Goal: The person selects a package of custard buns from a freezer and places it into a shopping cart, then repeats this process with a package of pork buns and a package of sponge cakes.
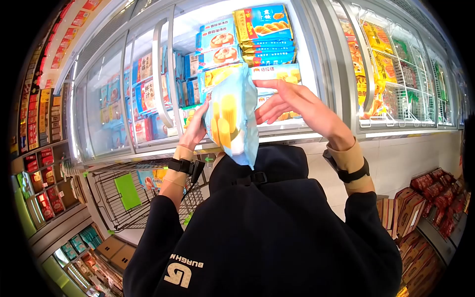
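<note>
A light blue frozen-food bag (228, 116) with yellow pieces pictured on it is upright in front of my body, over the freezer's near edge. My left hand (194, 129) grips its left side, thumb along the edge and the other fingers hidden behind. On the other side my right hand (294, 103) is open, fingers stretched towards the bag, with the fingertips right at its edge. Behind the bag lie blue packs with bun pictures (219, 40) and a stack of blue and gold dumpling packs (263, 24). More packs (284, 74) lie beneath my right hand.
A glass sliding lid with a white handle (159, 74) covers the freezer's left part. Another freezer (396, 64) with wire baskets adjoins at right. Below left stands a wire shopping cart (106, 198) with packs inside. Boxes and red packages (435, 193) sit at lower right.
</note>
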The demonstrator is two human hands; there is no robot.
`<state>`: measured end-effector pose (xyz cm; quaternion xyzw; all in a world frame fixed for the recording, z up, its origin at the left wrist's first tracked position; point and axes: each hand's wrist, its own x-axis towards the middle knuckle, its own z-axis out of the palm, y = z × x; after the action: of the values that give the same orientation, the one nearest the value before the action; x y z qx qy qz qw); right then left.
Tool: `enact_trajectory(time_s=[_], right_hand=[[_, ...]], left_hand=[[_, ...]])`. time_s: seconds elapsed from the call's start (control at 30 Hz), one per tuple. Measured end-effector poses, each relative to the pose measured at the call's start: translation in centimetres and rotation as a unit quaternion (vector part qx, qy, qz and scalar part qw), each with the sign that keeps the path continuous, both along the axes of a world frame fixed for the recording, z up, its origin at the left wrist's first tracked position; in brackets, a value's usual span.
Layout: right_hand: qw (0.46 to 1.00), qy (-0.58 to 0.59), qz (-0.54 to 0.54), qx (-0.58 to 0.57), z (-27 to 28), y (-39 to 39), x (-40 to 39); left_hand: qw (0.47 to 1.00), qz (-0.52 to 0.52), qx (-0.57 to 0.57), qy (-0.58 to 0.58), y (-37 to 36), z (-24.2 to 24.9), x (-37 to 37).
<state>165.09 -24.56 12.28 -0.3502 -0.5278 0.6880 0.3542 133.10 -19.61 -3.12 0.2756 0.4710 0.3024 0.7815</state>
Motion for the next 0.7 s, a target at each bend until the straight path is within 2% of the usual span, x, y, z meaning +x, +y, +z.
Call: enact_trajectory(time_s=[0.17, 0.33, 0.5, 0.53, 0.6, 0.7], right_hand=[[1.0, -0.006, 0.002, -0.006, 0.3, -0.7, -0.6], [0.996, -0.002, -0.057, -0.062, -1.8, -1.1, 0.6], [0.982, -0.097, -0.128, -0.099, -6.2, -1.2, 1.9], [0.977, -0.128, -0.139, -0.096, -6.9, -1.3, 2.0], [0.965, -0.176, -0.161, -0.109, -8.6, -1.5, 1.9], [0.976, -0.113, -0.172, -0.073, -10.7, -1.9, 1.4]], left_hand=[[1.0, -0.009, -0.008, -0.015, 0.0, -0.5, -0.7], [0.998, -0.012, 0.008, 0.06, 0.0, -0.2, -1.1], [0.996, 0.026, 0.01, 0.088, -0.2, 0.3, -2.0], [0.996, 0.039, -0.009, 0.077, -0.3, 2.3, -1.6], [0.994, 0.028, 0.01, 0.103, -0.8, 2.3, -2.4], [0.993, 0.004, 0.04, 0.112, -1.4, 3.7, -3.0]])
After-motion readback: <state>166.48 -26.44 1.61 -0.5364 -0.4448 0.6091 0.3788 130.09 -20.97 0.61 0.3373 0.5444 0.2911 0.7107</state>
